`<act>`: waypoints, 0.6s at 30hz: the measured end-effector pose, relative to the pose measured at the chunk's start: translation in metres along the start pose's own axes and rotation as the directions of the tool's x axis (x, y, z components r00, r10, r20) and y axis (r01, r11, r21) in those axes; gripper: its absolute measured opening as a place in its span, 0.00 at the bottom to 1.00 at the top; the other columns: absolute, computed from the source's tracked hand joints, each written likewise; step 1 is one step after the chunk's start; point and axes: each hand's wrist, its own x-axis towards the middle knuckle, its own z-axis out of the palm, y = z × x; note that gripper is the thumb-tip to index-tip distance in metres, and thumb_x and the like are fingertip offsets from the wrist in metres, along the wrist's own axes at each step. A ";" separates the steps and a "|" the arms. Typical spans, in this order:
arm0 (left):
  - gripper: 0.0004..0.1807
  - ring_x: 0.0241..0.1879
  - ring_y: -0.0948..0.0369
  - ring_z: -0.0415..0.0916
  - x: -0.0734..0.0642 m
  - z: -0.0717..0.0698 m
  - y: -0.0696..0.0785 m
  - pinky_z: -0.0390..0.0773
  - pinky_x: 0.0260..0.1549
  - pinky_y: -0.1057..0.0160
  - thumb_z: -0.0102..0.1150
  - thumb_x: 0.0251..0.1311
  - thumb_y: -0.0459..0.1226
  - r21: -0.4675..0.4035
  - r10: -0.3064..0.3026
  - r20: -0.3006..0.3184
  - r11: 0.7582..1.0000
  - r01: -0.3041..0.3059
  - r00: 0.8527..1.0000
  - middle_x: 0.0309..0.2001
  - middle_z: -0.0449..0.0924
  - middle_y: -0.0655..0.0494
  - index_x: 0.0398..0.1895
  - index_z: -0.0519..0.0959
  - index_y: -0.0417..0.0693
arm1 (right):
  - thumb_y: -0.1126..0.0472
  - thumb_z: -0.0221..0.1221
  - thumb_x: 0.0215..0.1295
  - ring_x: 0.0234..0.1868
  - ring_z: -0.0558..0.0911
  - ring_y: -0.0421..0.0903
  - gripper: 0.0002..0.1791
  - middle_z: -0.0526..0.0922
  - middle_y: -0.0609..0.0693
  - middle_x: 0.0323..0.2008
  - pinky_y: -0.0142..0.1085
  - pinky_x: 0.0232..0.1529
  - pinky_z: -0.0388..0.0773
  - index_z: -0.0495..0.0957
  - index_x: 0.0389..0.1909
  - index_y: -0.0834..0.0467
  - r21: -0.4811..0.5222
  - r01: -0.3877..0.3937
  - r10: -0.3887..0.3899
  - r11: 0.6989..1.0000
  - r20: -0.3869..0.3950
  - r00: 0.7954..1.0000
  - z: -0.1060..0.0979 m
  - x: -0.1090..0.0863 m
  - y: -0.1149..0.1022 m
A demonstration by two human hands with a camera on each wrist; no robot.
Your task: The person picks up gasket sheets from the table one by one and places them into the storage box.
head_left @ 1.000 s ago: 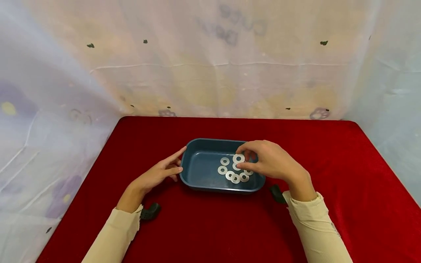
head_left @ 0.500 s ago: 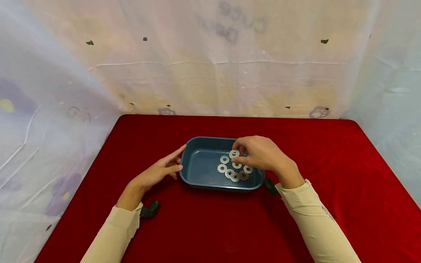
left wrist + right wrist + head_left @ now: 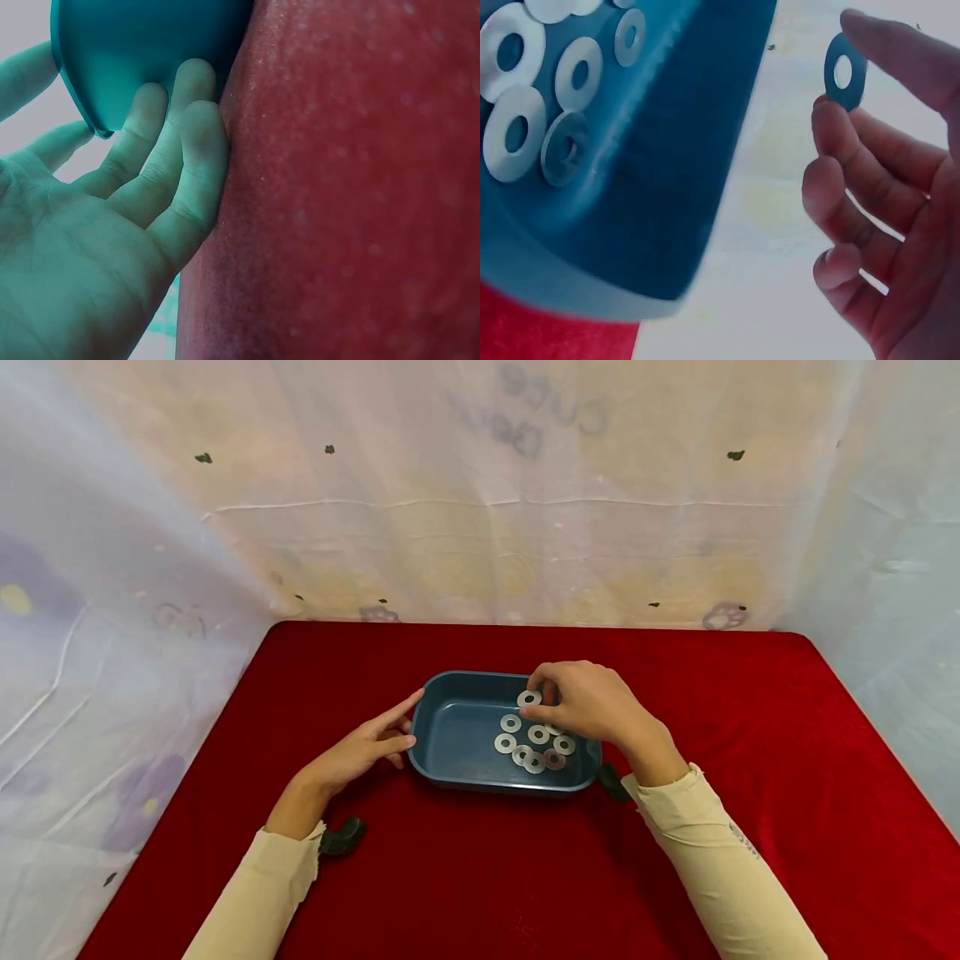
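Note:
My right hand [image 3: 592, 700] is above the right part of a blue rectangular tray [image 3: 457, 743]. Between thumb and a fingertip it pinches a flat metal washer [image 3: 832, 73] by its edges; the other fingers are bent and apart from it. Several more washers [image 3: 496, 744] lie on the tray floor, some overlapping, mostly in the right half. At the tray's left end, my left hand [image 3: 348, 758] touches the outer wall with mostly straight fingers [image 3: 196, 139]. The right wrist view shows the held washer apart from the tray wall.
Red cloth [image 3: 450, 877] covers the table around the tray. A pale patterned curtain [image 3: 480, 527] hangs behind and at both sides. Dark wrist devices [image 3: 343, 837] sit at both cuffs. The tray's left half shows bare floor.
My right hand has moved left and farther back with the pinched washer, uncovering more washers at the tray's right. The left hand stays at the tray's end.

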 end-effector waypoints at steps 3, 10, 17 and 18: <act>0.37 0.44 0.53 0.77 0.000 0.000 0.000 0.81 0.42 0.60 0.51 0.74 0.42 0.002 0.000 -0.001 1.000 0.000 1.000 0.56 0.70 0.38 0.80 0.46 0.68 | 0.41 0.67 0.59 0.32 0.78 0.42 0.19 0.82 0.43 0.32 0.36 0.32 0.76 0.84 0.45 0.47 0.007 -0.035 0.035 0.999 0.001 0.999 0.004 0.002 0.000; 0.37 0.44 0.53 0.77 0.000 0.001 0.001 0.81 0.42 0.60 0.51 0.75 0.42 0.004 -0.004 -0.003 1.000 0.004 1.000 0.56 0.70 0.38 0.80 0.46 0.69 | 0.41 0.68 0.58 0.37 0.78 0.44 0.20 0.83 0.45 0.36 0.39 0.38 0.78 0.84 0.46 0.49 0.026 -0.080 0.081 0.996 -0.012 0.997 0.008 0.003 0.000; 0.37 0.45 0.52 0.76 0.000 0.002 0.002 0.81 0.42 0.60 0.50 0.75 0.43 0.010 -0.008 0.002 1.000 0.008 1.000 0.56 0.70 0.39 0.80 0.46 0.69 | 0.41 0.68 0.58 0.40 0.78 0.45 0.21 0.83 0.46 0.39 0.41 0.42 0.79 0.85 0.46 0.48 0.004 -0.066 0.066 0.998 0.032 0.997 0.010 0.002 0.001; 0.37 0.45 0.53 0.76 0.000 0.002 0.002 0.81 0.42 0.60 0.50 0.75 0.43 0.011 -0.007 0.001 1.000 0.007 1.000 0.56 0.70 0.39 0.80 0.46 0.69 | 0.41 0.68 0.58 0.40 0.79 0.45 0.21 0.83 0.46 0.40 0.41 0.42 0.79 0.85 0.47 0.49 0.005 -0.063 0.063 0.998 0.032 0.997 0.010 0.002 0.001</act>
